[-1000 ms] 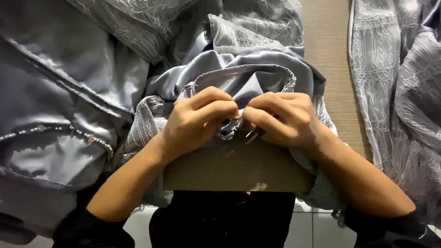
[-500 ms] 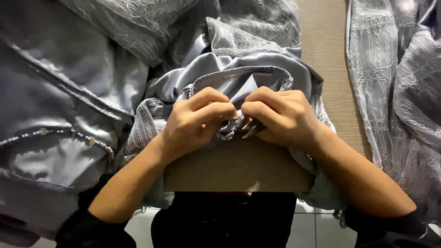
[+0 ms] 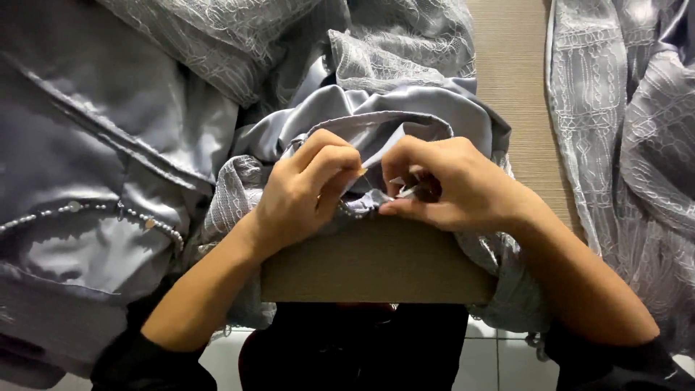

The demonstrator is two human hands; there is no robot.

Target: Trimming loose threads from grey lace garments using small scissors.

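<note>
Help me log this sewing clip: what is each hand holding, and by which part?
Left hand pinches the grey satin garment at its beaded edge. Right hand grips a small metal tool; which part it holds cannot be told.

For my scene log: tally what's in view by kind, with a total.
Hands: 2, left hand and right hand
Grey satin and lace garments: 3, at centre, left, right
Small metal tool: 1
Wooden table: 1
Total: 7

left hand (image 3: 308, 192): bare, no rings, one long nail | right hand (image 3: 452, 188): bare, no rings | arms: bare up to dark black sleeves (image 3: 156, 366) pushed up near the elbows
</note>
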